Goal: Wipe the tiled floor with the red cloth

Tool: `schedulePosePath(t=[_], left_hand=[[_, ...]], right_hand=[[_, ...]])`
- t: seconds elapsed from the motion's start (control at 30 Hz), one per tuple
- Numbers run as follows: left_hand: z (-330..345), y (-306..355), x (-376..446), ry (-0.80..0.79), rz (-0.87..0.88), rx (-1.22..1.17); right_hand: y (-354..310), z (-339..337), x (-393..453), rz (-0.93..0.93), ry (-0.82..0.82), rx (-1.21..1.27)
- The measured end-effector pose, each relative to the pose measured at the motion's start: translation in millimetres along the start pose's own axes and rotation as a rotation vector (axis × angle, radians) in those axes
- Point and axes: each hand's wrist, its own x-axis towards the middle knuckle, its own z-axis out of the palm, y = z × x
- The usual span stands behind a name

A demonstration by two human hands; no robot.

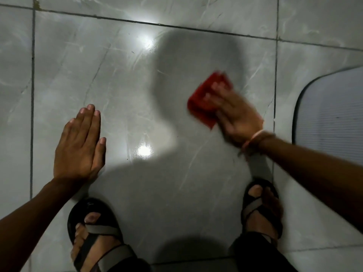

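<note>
Squatting over the floor, the person has both feet at the bottom edge of the view in strapped sandals, L sandal and R sandal, planted on the same big grey marbled tile w/ dark grout lines around it. Just ahead of the L foot, the left hand lies palm-down flat on the tile, fingers straight and close together, thumb alongside, holding nothing. Bright light glare sits on the glossy tile between the hands, another spot farther up, and the person's shadow falls across the tile centre. Farther out and to the R, the right hand is motion-blurred and presses down on the cloth, fingers spread flat over its near-right part; can't tell if they curl under any edge. The cloth is red, folded, lying flat on the tile near its R grout line, well apart from the left hand. A thin band circles the R wrist. At the far R edge, a pale ribbed mat w/ dark rounded border lies on the next tile.
</note>
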Motion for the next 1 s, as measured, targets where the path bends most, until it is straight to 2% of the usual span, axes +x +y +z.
schedulePosePath(t=[0.07,0.13,0.23,0.3,0.37,0.47,0.53,0.6,0.67,0.8,0.9,0.97,1.0], left_hand=[[0.9,-0.5,-0.7,0.015,0.012,-0.001],[1.9,-1.2,-0.2,0.009,0.016,-0.001],[2.0,0.1,-1.9,-0.011,0.013,-0.008],[0.9,-0.2,-1.8,-0.004,0.007,-0.005],[0.1,0.6,-1.5,-0.005,0.008,-0.003],[0.7,0.1,-2.1,-0.015,0.003,-0.002],[1.1,-1.3,-2.1,-0.011,0.000,-0.006],[1.9,-2.4,-3.1,-0.009,0.002,-0.005],[2.9,-1.7,-2.9,0.002,0.011,-0.011],[1.9,-1.2,-3.2,0.005,-0.003,-0.026],[0.2,0.4,-0.9,0.013,-0.011,-0.039],[0.3,1.7,-0.4,0.017,-0.019,-0.043],[-0.1,1.4,-0.6,0.020,-0.019,-0.045]], right_hand=[[35.7,-15.7,45.0,0.268,0.077,-0.010],[52.6,-19.7,71.9,0.430,0.131,-0.009],[29.2,-12.0,68.2,0.502,0.160,-0.034],[-18.2,2.3,33.5,0.454,0.155,-0.045],[-87.9,25.2,-27.5,0.251,0.057,0.027],[-169.6,51.3,-114.1,-0.388,-0.256,0.074],[-170.8,57.6,-125.3,-0.694,-0.345,0.108],[-150.8,52.6,-106.1,-0.775,-0.360,0.172],[-116.9,41.0,-72.4,-0.660,-0.250,0.159],[-33.2,-6.4,17.9,0.073,0.185,0.059],[-5.7,-21.5,62.9,0.443,0.427,-0.036],[-12.2,-13.8,70.4,0.709,0.300,-0.024],[-25.5,-4.8,66.2,0.717,0.208,-0.011]])
